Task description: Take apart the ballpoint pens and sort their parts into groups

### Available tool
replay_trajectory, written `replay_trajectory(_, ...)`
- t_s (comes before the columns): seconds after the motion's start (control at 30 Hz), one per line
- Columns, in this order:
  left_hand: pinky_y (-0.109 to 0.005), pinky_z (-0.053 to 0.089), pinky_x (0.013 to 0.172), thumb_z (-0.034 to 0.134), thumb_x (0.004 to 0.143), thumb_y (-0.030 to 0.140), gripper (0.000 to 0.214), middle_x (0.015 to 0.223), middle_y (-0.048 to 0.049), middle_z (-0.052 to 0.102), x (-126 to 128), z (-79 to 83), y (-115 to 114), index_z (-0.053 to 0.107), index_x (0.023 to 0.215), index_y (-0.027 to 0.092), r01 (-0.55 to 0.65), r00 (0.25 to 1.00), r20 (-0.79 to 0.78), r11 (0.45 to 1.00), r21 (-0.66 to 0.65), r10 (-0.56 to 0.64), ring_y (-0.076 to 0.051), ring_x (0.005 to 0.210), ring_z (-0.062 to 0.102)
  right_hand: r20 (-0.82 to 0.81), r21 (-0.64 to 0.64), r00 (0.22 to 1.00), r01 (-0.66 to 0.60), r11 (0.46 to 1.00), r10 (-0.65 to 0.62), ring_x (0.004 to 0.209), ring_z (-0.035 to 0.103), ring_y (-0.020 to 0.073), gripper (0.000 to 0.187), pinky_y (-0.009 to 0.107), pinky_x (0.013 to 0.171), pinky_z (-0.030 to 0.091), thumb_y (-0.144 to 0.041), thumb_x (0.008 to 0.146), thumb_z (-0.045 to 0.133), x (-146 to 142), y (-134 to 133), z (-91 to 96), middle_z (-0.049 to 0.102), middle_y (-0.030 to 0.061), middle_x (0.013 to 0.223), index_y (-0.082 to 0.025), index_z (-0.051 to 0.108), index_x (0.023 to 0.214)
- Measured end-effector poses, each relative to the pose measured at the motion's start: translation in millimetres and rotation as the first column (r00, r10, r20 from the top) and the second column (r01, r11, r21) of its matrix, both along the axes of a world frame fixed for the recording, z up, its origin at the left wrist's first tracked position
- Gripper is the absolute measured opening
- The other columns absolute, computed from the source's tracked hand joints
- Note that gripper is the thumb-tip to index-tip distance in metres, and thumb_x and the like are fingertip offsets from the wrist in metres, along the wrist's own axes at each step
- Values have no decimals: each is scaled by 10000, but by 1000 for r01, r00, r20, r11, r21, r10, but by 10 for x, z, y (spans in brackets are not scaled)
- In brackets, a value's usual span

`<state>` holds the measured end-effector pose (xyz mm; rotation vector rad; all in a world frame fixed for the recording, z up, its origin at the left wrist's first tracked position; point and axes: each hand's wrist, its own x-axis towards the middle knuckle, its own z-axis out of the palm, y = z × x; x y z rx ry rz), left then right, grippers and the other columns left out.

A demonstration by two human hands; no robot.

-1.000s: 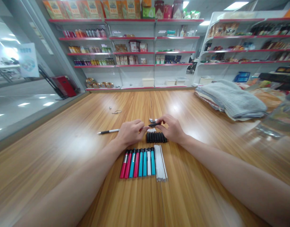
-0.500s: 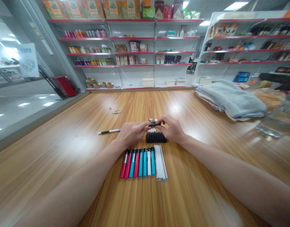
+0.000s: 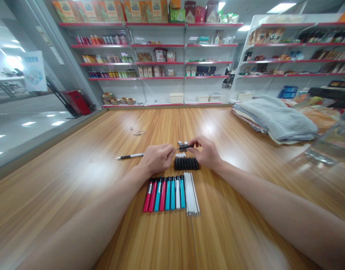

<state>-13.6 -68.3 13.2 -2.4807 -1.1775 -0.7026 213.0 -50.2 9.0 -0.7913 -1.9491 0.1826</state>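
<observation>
A folded grey striped blanket (image 3: 276,120) on the wooden table (image 3: 62,180), white store shelves (image 3: 161,90) with red edges stocked with packaged goods, a red case (image 3: 76,102) by the glass wall (image 3: 17,127)

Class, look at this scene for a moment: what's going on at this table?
A person is working with bare hands at a wooden table. The right hand holds a short black pen part, and the left hand pinches its thin end. Nearby lie a row of black parts, red, teal and white pen barrels, white sticks and a black-and-white pen.
</observation>
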Motion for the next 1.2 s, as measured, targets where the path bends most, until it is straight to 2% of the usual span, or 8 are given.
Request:
replay_trajectory(0.17,-270,340,566,386,908,298,269,705,-40,605,-1,9,-6,564,746,177,-40,999,-1,999,-8,40,-150,643,553,-84,-152,996,6,988,-19,687,496,136,106,286,659,414,-199,756,622,47,70,-45,590,19,766,-167,602,855)
replay_trajectory(0.27,-271,331,559,386,904,306,274,697,-37,603,-4,9,-5,551,726,180,-57,998,-7,998,-7,57,-149,631,545,-200,-368,979,-113,923,41,642,488,117,174,255,588,396,-284,758,631,107,179,-101,590,19,751,-156,617,876)
replay_trajectory(0.37,-272,323,555,384,903,307,274,688,-34,600,-7,7,-2,538,714,181,-62,998,-13,998,-5,62,-144,617,536,-365,-561,921,-337,756,140,500,385,71,235,212,442,278,-336,738,649,201,280,-127,547,-1,661,-138,619,860)
replay_trajectory(0.47,-272,314,553,384,902,304,278,685,-32,599,-11,4,-1,526,698,181,-66,998,-15,998,-7,66,-141,607,526,-456,-692,861,-502,519,226,422,261,40,237,201,386,145,-312,690,691,338,337,-86,469,-37,557,-125,608,809)
replay_trajectory(0.57,-271,310,553,386,899,304,277,681,-32,597,-15,-1,-2,525,694,181,-68,998,-14,998,-14,68,-142,610,527,-418,-799,845,-517,308,333,394,242,24,245,187,363,110,-279,650,721,496,370,-1,450,-53,520,-112,605,788)
replay_trajectory(0.67,-269,308,549,391,896,301,271,675,-28,596,-17,-3,-3,526,694,182,-68,998,-10,998,-16,68,-143,613,531,-328,-878,844,-438,192,424,372,281,17,277,169,342,136,-262,629,740,615,393,76,487,-55,534,-109,594,809)
replay_trajectory(0.87,-269,315,547,397,891,306,280,669,-34,600,-14,5,1,542,688,180,-61,998,0,998,-9,61,-142,603,528,-202,-937,865,-308,167,458,360,327,26,299,147,328,196,-256,619,752,639,389,144,509,-64,514,-124,578,823)
replay_trajectory(1.2,-270,319,545,405,887,301,273,660,-31,592,-11,-2,-5,545,685,184,-56,998,7,998,-9,57,-144,600,529,-104,-925,900,-243,291,423,396,432,43,309,140,331,258,-282,609,770,552,372,111,573,-32,564,-121,616,823)
